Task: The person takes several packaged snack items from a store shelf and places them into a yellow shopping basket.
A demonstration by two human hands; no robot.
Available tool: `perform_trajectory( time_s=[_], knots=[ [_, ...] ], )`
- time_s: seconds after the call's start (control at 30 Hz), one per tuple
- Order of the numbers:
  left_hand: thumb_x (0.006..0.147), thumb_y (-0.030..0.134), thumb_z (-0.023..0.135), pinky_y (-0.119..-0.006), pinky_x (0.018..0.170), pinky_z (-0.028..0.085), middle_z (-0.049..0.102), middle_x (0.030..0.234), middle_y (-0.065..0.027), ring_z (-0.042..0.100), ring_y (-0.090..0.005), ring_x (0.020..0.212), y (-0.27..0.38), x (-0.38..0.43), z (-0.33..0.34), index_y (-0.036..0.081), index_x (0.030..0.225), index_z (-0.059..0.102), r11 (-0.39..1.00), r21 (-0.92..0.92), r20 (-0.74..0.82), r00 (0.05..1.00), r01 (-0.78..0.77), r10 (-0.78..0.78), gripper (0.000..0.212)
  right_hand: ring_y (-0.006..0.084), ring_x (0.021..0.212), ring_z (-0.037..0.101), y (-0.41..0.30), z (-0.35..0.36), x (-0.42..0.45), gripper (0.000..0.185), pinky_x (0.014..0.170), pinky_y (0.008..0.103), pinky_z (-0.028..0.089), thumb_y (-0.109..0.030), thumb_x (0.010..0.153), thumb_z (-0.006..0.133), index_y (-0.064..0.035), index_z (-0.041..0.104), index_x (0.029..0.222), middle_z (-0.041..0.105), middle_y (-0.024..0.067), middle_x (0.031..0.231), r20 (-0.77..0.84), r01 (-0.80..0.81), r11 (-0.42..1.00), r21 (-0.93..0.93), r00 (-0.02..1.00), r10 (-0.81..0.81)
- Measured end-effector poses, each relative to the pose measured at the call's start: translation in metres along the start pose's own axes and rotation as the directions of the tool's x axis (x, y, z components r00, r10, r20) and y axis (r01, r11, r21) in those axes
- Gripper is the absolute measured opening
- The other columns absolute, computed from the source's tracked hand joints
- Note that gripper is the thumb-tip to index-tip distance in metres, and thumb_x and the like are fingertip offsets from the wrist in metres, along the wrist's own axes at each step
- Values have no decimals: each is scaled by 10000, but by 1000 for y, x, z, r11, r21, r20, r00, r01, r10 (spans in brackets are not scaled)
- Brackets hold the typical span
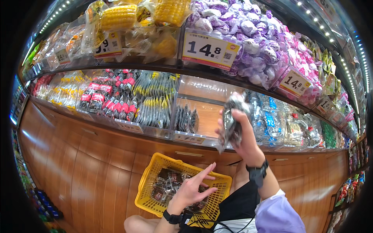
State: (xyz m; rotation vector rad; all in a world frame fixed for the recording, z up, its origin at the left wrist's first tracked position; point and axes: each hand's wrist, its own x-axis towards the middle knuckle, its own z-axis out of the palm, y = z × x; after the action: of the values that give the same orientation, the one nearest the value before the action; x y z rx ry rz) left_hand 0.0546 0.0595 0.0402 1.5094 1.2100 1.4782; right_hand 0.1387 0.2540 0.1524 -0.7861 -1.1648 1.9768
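My right hand (243, 131) is raised before the lower shelf, closed around several dark plastic snack packets (233, 122), which are blurred. My left hand (193, 188) hovers over a yellow plastic shopping basket (148, 170), its fingers spread and nothing in them. Inside the basket lie many small clear packets with dark contents (163, 186), partly covered by my left hand. Behind my right hand is a shelf compartment (207, 109) with a wooden-looking base; a row of similar dark packets (186, 119) stands upright at its left side.
Packets with yellow tops (154, 107) and red-and-black packets (99, 96) fill compartments to the left. Blue-labelled packets (269, 113) lie to the right. Above runs a shelf of packed corn cobs (119, 17) and purple-wrapped sweets (256, 43), with price tags (209, 51) along its edge.
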Motion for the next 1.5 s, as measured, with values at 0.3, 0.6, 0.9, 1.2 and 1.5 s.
perform_trajectory(
  time_s=[0.3,0.6,0.9,1.2,1.5],
  knots=[
    [877,69,669,-300,774,581,647,1249,-100,697,-215,924,-12,-3,-12,51,1452,368,985,96,-53,989,141,-136,649,125,759,598,10,-8,85,523,616,328,529,-247,820,729,-125,400,1208,565,26,911,-64,-202,968,-149,979,194],
    [909,101,627,-337,787,574,670,1199,-110,700,-237,940,-8,5,-9,60,1429,391,982,87,13,986,165,-166,573,221,1062,541,28,-23,95,780,921,373,455,-417,809,662,-9,333,1387,515,164,1178,-24,-232,677,-699,953,302],
    [932,155,603,-359,801,561,670,1195,-118,687,-270,977,-5,-2,-17,80,1424,396,978,113,42,983,173,-179,539,472,1226,478,17,-12,81,775,1010,503,428,-568,805,520,63,568,1253,416,373,1354,24,48,-257,-965,995,97],
    [931,185,603,-380,838,552,678,1179,-112,685,-278,986,1,-2,-21,113,1427,397,980,114,48,984,164,-170,542,244,768,673,-3,-14,80,587,660,375,565,-463,872,518,66,583,1119,661,193,966,74,25,251,-968,980,184],
    [935,203,600,-404,867,543,681,1168,-115,681,-282,997,3,-2,-23,120,1420,403,978,138,47,985,158,-166,530,278,1230,463,19,2,80,694,914,410,464,-445,922,503,-70,286,1464,444,215,1377,20,-134,612,-780,971,237]
  ],
)
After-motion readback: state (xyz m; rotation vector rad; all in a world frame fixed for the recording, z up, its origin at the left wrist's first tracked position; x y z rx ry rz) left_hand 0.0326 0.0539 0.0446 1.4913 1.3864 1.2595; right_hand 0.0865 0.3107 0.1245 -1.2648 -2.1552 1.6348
